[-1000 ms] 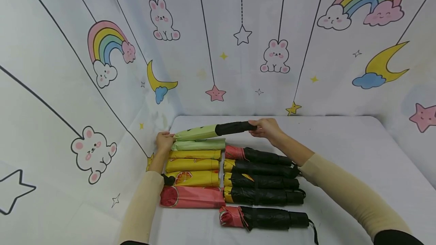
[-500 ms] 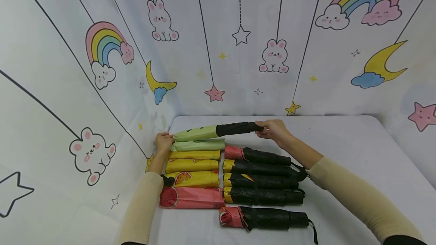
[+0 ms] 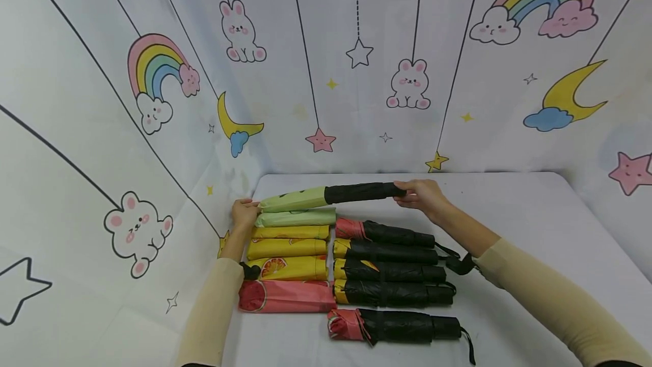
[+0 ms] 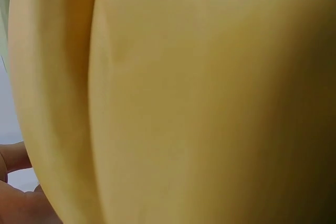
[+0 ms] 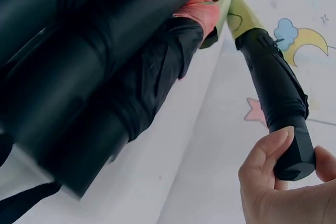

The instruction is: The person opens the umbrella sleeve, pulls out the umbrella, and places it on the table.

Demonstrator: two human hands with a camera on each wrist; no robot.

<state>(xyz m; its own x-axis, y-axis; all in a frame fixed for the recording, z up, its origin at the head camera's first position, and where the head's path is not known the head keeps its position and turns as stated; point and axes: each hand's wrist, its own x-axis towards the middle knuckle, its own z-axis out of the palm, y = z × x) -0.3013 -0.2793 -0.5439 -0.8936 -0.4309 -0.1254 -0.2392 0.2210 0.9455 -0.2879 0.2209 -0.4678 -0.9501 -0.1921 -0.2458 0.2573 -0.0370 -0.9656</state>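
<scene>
Near the back of the table, my left hand (image 3: 244, 214) grips the left end of a light-green umbrella sleeve (image 3: 292, 199). A folded black umbrella (image 3: 363, 192) sticks out of that sleeve's right end. My right hand (image 3: 423, 198) pinches the umbrella's handle end, raised above the table. In the right wrist view the thumb and fingers of this hand (image 5: 278, 187) close on the black handle (image 5: 295, 156). A yellow sleeve (image 4: 184, 103) fills most of the left wrist view, blurred, with part of the left hand (image 4: 26, 203) at the lower left.
Left column: another green sleeve (image 3: 295, 218), several yellow sleeves (image 3: 287, 248) and a red sleeve (image 3: 292, 296). Right column: several folded black umbrellas with yellow or red tips (image 3: 348, 252), some with wrist straps (image 3: 470, 346). A printed cloth wall (image 3: 356, 112) stands behind the white table (image 3: 535, 231).
My right hand has moved to the right with the umbrella's handle end, and more black shows outside the green sleeve. My left hand stays at the sleeve's left end.
</scene>
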